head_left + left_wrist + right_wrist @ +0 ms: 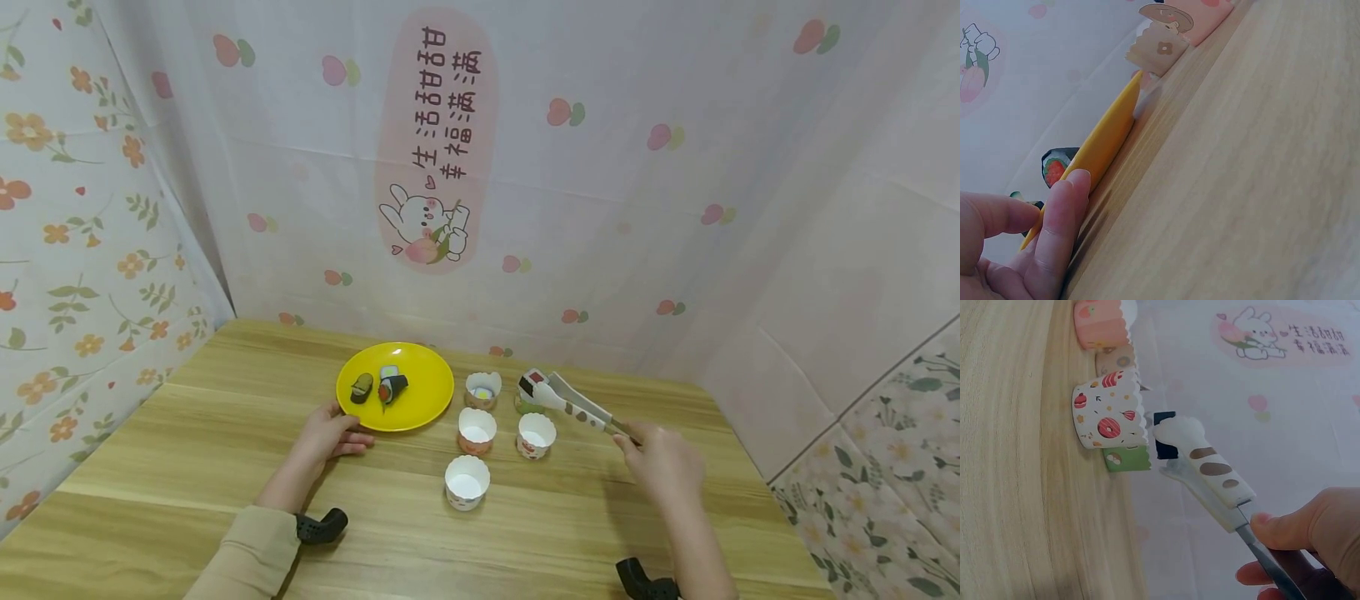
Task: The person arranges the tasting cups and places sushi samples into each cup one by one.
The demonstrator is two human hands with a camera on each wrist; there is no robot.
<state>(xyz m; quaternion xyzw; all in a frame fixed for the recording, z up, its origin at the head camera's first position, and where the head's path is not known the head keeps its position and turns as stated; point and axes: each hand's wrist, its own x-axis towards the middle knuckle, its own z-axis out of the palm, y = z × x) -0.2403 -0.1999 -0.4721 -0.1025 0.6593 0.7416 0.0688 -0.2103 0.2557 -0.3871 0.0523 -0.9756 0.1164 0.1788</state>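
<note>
My left hand [330,435] pinches the near left rim of a round yellow plate [427,387], thumb above and fingers beneath. Several toy sushi pieces lie on that plate, among them a dark hand roll [392,388] and a brown-topped piece [362,387]. My right hand [663,462] grips tongs [581,411] with white, brown-spotted, paw-shaped tips. Between the tips is a black-wrapped sushi roll [533,379] with a red centre, over the green paper cup [1127,459], which the tongs partly cover in the head view.
Other paper cups stand nearby: a brown one [480,403] with a sushi piece inside, an orange-pink one [476,442], a white one with red prints [533,448] and another white one [466,498] nearest me. A patterned curtain [600,250] hangs behind the wooden table [390,533].
</note>
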